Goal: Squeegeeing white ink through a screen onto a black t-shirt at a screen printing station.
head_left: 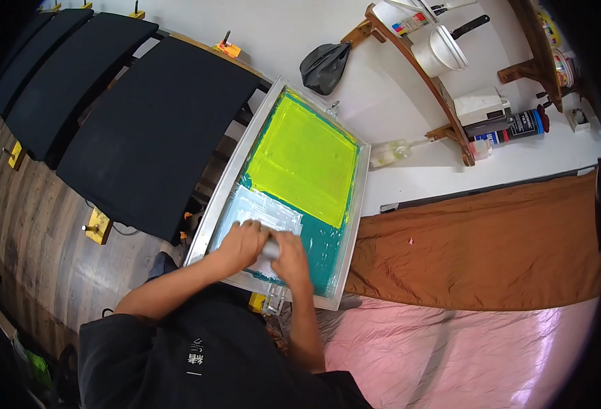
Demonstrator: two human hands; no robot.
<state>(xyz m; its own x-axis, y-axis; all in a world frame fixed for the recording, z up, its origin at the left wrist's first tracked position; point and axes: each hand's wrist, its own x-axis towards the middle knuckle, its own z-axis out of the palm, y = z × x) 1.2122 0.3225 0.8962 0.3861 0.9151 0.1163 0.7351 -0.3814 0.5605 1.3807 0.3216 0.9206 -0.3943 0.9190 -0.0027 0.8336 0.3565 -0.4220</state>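
Black T-shirt (246,347), worn by the person whose view this is, fills the lower middle; two bare forearms (171,283) reach up from it, the left one angled in from the side, the right one more upright. Left hand (246,244) and right hand (290,258) are close together, fingers curled, both clamped on a pale grey bar (270,251); most of that bar is hidden beneath them, so its full shape cannot be told. It is over the near, left part of a tilted rectangular screen, inside a pale metal frame (208,228); around and beyond the hands spreads a whitish patch (266,204); to its right is a teal surface (321,255); the far half is covered by a bright yellow-green rectangle (307,160).

Left of the frame, a row of black boards (160,123) recedes toward the upper left above a wood-plank floor (48,225); a yellow clamp (98,226) sits by the near end of the closest board. Right of the frame, brown cloth (477,245) lies beyond crinkled pink cloth (437,354); above, a black bag (324,68) hangs beside a wooden shelf (419,71) holding a white tub (440,53).
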